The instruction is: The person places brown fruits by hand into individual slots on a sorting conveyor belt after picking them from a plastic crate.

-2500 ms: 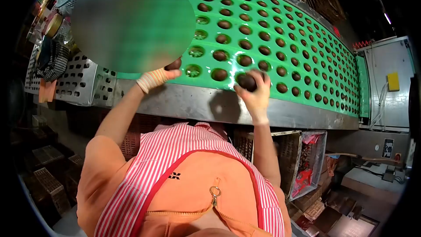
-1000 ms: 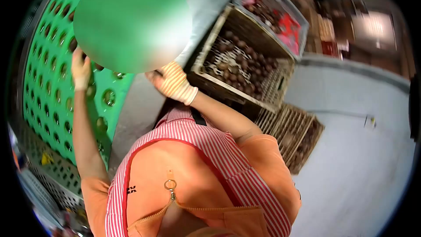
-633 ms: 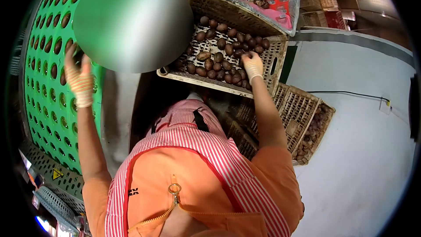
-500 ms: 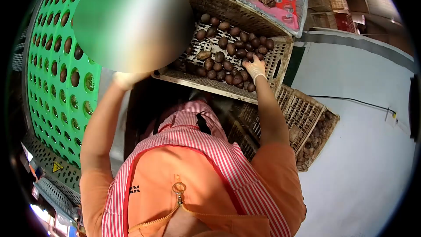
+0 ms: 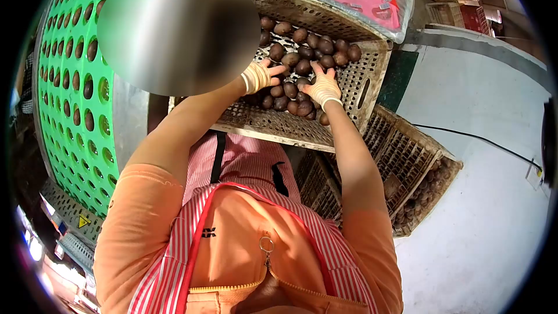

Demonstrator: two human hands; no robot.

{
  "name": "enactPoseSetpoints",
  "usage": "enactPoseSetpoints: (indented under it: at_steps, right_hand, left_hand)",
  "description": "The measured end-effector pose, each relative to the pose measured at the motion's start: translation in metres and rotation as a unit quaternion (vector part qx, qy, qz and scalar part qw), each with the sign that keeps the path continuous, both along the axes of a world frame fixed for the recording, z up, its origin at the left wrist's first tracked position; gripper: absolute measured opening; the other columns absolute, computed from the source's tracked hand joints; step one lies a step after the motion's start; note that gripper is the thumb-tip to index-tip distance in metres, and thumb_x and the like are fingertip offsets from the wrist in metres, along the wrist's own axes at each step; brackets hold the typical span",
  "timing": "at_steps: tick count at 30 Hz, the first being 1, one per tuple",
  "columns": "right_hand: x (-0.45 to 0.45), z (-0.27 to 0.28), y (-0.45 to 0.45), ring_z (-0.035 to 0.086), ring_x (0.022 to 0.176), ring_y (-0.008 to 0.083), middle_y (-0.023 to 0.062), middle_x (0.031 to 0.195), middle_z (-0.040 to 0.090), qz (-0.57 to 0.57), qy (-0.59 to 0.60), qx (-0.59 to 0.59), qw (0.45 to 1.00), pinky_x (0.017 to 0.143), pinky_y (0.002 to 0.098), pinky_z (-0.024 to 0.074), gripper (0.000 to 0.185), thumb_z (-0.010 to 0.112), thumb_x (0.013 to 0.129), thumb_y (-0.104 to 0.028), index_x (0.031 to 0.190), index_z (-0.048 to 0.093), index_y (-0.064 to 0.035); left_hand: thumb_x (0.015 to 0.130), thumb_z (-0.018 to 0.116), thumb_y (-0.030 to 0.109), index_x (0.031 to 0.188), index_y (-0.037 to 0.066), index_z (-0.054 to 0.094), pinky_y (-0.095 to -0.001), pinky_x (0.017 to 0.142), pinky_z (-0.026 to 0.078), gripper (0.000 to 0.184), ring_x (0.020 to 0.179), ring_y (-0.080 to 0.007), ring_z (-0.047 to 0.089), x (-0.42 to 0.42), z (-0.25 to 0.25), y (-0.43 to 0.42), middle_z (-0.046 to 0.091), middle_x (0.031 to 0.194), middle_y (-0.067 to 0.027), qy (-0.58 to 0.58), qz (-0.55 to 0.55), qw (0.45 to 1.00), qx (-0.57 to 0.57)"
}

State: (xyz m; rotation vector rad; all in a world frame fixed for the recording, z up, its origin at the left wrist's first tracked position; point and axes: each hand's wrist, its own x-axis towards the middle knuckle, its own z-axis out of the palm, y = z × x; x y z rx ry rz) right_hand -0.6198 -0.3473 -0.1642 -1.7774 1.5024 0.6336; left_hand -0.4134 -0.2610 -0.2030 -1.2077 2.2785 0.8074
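Note:
Dark brown eggs (image 5: 303,68) lie loose in a dirty off-white plastic crate (image 5: 372,75) with perforated walls. My left hand (image 5: 261,77), in a pale glove that leaves the fingertips bare, reaches in from the left with its fingers stretched out against the eggs. Beside it, my right hand (image 5: 322,86), gloved alike, rests on the eggs with fingers spread. I cannot see either palm, and no egg shows clearly gripped. A blurred patch hides the crate's left end.
On the left, a green panel (image 5: 96,99) has rows of holes, many filled with eggs. A plastic-lined container (image 5: 401,0) stands behind the crate. Lower right, more crates (image 5: 401,145) sit against a pale surface (image 5: 465,197) with a black cable (image 5: 465,132).
My left hand has come rightward from the blurred area onto the eggs. My right hand has shifted left, away from the crate's right end. Some eggs have moved, and the view has shifted slightly.

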Motion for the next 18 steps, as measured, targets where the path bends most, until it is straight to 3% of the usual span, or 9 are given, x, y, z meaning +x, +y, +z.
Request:
enactPoseSetpoints:
  at_steps: [2,5,8,11,12,15,16,18]
  right_hand:
    - [0.002,0.001,0.000,0.041,0.129,0.0415,0.0158,0.145,0.029,0.028,0.005,-0.005,1.000,0.105,0.0536,0.0394,0.085,0.081,0.071,-0.039,0.145,0.038,-0.0336]
    - [0.009,0.003,0.008,0.043,0.125,0.0432,0.0188,0.142,0.032,0.068,0.015,-0.050,0.996,0.104,0.0495,0.0406,0.086,0.079,0.071,-0.039,0.145,0.037,-0.0300]
    - [0.014,0.003,0.002,0.042,0.125,0.0435,0.0176,0.140,0.032,0.047,0.002,-0.016,0.999,0.104,0.0516,0.0408,0.084,0.081,0.069,-0.039,0.142,0.040,-0.0323]
    - [0.009,-0.003,0.002,0.043,0.125,0.0429,0.0180,0.140,0.032,0.061,-0.015,-0.022,0.998,0.104,0.0498,0.0420,0.077,0.080,0.070,-0.037,0.138,0.045,-0.0308]
    - [0.005,-0.003,0.001,0.043,0.125,0.0427,0.0180,0.141,0.031,0.093,-0.016,-0.022,0.995,0.103,0.0493,0.0423,0.074,0.079,0.070,-0.036,0.136,0.047,-0.0295]
    - [-0.008,-0.018,0.015,0.047,0.118,0.0441,0.0179,0.140,0.032,0.156,-0.059,-0.092,0.982,0.099,0.0487,0.0448,0.057,0.076,0.072,-0.034,0.125,0.058,-0.0237]
    - [-0.002,-0.013,0.017,0.047,0.118,0.0448,0.0211,0.135,0.037,0.147,-0.082,-0.097,0.981,0.100,0.0466,0.0438,0.055,0.077,0.070,-0.034,0.120,0.062,-0.0193]
    - [0.006,-0.024,0.016,0.049,0.117,0.0437,0.0227,0.136,0.038,0.165,-0.116,-0.121,0.972,0.100,0.0460,0.0439,0.060,0.079,0.068,-0.036,0.122,0.063,-0.0169]
  left_hand:
    - [0.077,0.070,0.014,0.129,0.024,0.053,-0.0452,0.097,0.049,0.056,0.119,-0.0361,0.049,0.007,-0.015,0.015,0.021,0.154,-0.0127,0.038,0.059,0.996,-0.045]
    - [0.080,0.064,0.012,0.128,0.029,0.054,-0.0471,0.095,0.049,0.052,0.115,-0.0409,0.050,0.019,-0.002,0.017,0.019,0.154,-0.0136,0.021,0.062,0.998,-0.003]
    - [0.083,0.058,0.012,0.125,0.033,0.056,-0.0471,0.097,0.048,0.047,0.116,-0.0415,0.050,0.019,-0.012,0.017,0.019,0.153,-0.0140,0.048,0.062,0.997,-0.028]
    - [0.084,0.061,0.009,0.131,0.030,0.054,-0.0444,0.101,0.047,0.052,0.125,-0.0400,0.046,0.011,-0.013,0.004,0.020,0.154,-0.0151,0.006,0.060,0.998,0.035]
    - [0.084,0.061,0.008,0.130,0.029,0.055,-0.0448,0.101,0.046,0.051,0.124,-0.0404,0.047,0.009,0.011,0.002,0.024,0.151,-0.0160,-0.013,0.060,0.997,0.048]
    - [0.077,0.072,0.018,0.129,0.029,0.057,-0.0462,0.099,0.046,0.055,0.121,-0.0413,0.048,0.014,0.010,0.009,0.032,0.140,-0.0199,0.012,0.177,0.984,0.035]
    - [0.066,0.083,0.024,0.129,0.028,0.057,-0.0485,0.095,0.047,0.069,0.114,-0.0431,0.050,0.022,0.003,0.016,0.035,0.132,-0.0231,0.064,0.253,0.965,0.005]
    - [0.064,0.085,0.030,0.128,0.027,0.057,-0.0478,0.094,0.046,0.070,0.110,-0.0443,0.051,0.030,0.028,0.023,0.042,0.122,-0.0268,0.226,0.419,0.879,0.033]
